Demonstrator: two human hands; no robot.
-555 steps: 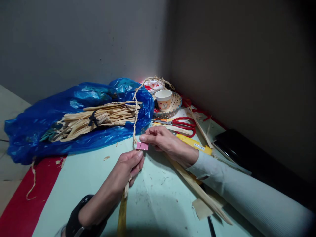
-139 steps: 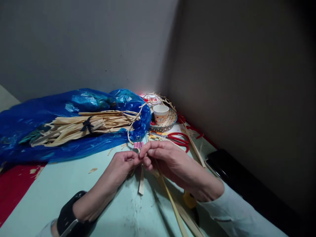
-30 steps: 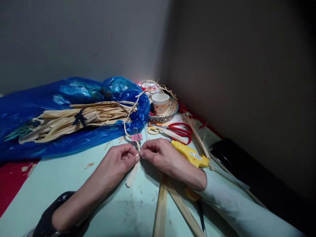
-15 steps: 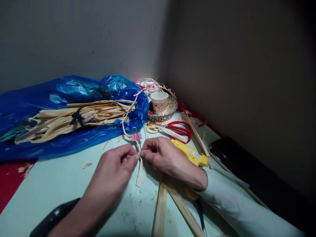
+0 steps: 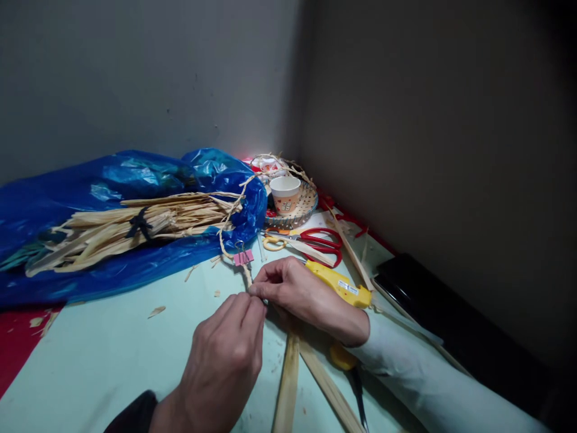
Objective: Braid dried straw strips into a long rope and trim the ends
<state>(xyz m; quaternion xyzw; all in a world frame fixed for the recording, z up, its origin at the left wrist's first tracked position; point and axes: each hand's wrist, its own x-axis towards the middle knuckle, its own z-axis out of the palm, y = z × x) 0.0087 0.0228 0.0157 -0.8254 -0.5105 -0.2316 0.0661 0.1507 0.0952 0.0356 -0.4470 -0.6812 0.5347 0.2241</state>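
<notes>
Straw cord [image 5: 247, 276], thin and twisted, pinched at near end between thumb and forefinger of right hand [image 5: 302, 294]; other fingers of that hand curled in beneath. Left hand [image 5: 228, 352] seen from behind, just in front of right, fingers bunched tight together, tips closing on same end of cord and touching right-hand fingertips. Both hands low over pale green tabletop [image 5: 112, 337], right wrist in pale ribbed sleeve.

From pinch, cord running away to pink binder clip [image 5: 243, 257] clamped on it just beyond fingers, then curving up over edge of blue plastic bag [image 5: 148, 174] toward far corner. On bag, bundle of dry husks [image 5: 171, 219], lying flat and bound with black tie [image 5: 137, 224].

Behind right hand, touching or nearly touching its back, yellow glue gun [image 5: 338, 284]. Farther back, red-handled scissors [image 5: 322, 240], lying flat, and shallow woven basket [image 5: 306, 207] with paper cup [image 5: 285, 193] standing upright in it. Flat straw strips [image 5: 286, 385] on table under right forearm, angled toward near edge. Black flat object [image 5: 442, 313] against right wall, too dark to identify. Red mat [image 5: 18, 343] showing at left edge beside green surface. Small husk scraps scattered on tabletop near bag.
</notes>
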